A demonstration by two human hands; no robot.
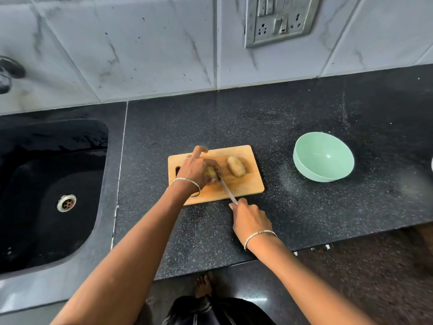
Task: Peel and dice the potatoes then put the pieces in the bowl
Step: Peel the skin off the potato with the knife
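While L hand (195, 168) grips potato (211, 172), R hand (250, 219) holds knife (226, 187).

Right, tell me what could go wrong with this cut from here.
1. The slim steel knife meets the small brown potato right beside the left hand gripping it; a slip could nick fingers.
2. That potato is rounded and may roll on the wooden cutting board.
3. The mint-green bowl sits apart on the right, so carried pieces could drop on the speckled black counter.
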